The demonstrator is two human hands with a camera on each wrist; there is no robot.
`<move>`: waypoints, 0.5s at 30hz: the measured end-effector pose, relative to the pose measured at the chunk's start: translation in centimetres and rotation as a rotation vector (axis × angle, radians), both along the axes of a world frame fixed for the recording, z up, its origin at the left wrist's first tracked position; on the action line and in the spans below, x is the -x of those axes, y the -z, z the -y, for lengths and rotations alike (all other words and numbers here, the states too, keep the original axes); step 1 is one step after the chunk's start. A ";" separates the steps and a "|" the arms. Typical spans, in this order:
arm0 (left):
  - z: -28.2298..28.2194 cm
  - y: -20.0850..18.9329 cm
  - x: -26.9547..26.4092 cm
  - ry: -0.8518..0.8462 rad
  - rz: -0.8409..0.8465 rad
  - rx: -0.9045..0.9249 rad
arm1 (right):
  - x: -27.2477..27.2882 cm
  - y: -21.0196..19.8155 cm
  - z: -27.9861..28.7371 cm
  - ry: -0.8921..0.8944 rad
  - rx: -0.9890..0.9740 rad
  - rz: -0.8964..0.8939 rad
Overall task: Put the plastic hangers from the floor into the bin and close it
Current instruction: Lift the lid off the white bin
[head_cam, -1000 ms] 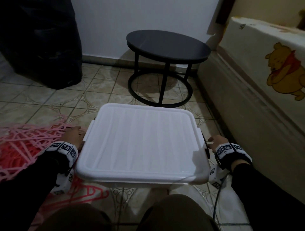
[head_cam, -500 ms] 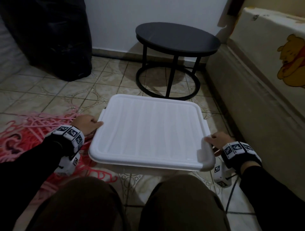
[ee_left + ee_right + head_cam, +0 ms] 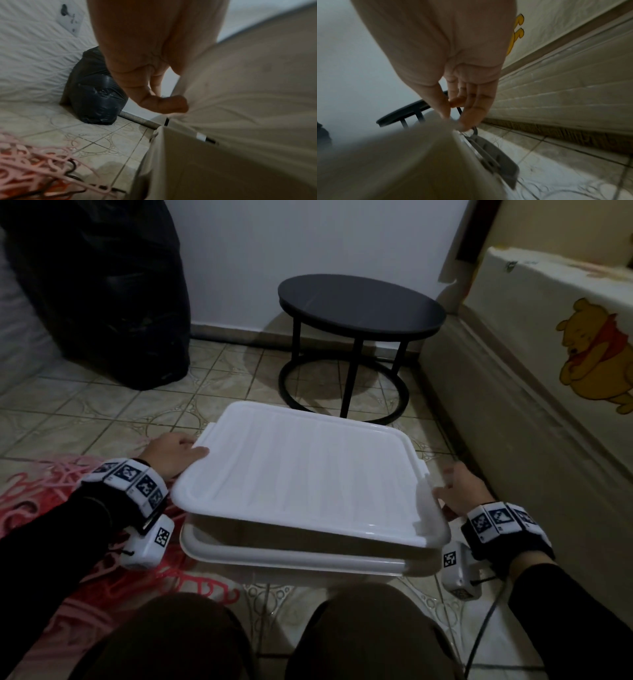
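A white ribbed lid (image 3: 308, 474) is held above the white bin (image 3: 291, 556), with a gap showing along the near side. My left hand (image 3: 174, 453) grips the lid's left edge; in the left wrist view the thumb (image 3: 163, 104) lies on top of the lid (image 3: 248, 94). My right hand (image 3: 459, 491) pinches the right edge, thumb over and fingers under the lid (image 3: 402, 155). Pink and red plastic hangers (image 3: 51, 484) lie in a heap on the floor to the left, also as hangers (image 3: 34, 162). The inside of the bin is hidden.
A round black side table (image 3: 359, 302) stands just behind the bin. A black bag (image 3: 102, 285) fills the far left corner. A mattress with a bear print (image 3: 548, 371) runs along the right. A grey latch (image 3: 496, 151) hangs on the bin's right side. My knees are at the front.
Both hands came up from the bin's sides to the lid's edges. The lid has risen off the bin, and a gap now shows at the near side.
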State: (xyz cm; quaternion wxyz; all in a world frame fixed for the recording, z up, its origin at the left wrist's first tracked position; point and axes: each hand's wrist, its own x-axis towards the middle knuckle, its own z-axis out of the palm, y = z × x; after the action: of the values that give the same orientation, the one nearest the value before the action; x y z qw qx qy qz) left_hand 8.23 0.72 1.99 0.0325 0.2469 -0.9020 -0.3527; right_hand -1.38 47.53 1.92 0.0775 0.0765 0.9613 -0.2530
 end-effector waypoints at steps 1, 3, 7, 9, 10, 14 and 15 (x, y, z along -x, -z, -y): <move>0.2 -0.6 0.4 -0.039 -0.045 -0.122 | 0.2 -0.7 -0.2 0.009 0.076 -0.040; 0.4 -2.2 0.8 -0.074 -0.116 -0.297 | 0.6 -2.3 -0.3 0.029 0.257 -0.086; -0.2 -4.1 0.8 -0.096 -0.175 -0.627 | 0.9 -4.4 0.2 0.080 0.686 -0.033; -0.2 -4.2 1.4 -0.125 -0.281 -0.791 | 1.3 -4.3 0.3 0.057 0.751 -0.123; -0.4 -4.3 1.7 -0.144 -0.323 -0.849 | 1.3 -4.6 0.7 0.041 0.768 -0.162; -1.1 -4.4 4.1 -0.156 -0.373 -0.839 | 2.0 -5.1 2.2 0.008 0.873 -0.175; -1.2 -4.4 4.9 -0.146 -0.388 -0.832 | 2.8 -4.9 2.5 -0.002 0.849 -0.183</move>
State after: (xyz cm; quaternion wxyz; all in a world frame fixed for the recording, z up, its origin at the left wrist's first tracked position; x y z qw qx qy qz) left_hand 3.30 1.92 6.42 0.1234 0.2311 -0.6413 -0.7212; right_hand -4.13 45.06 6.85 0.0170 0.0144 0.7751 -0.6315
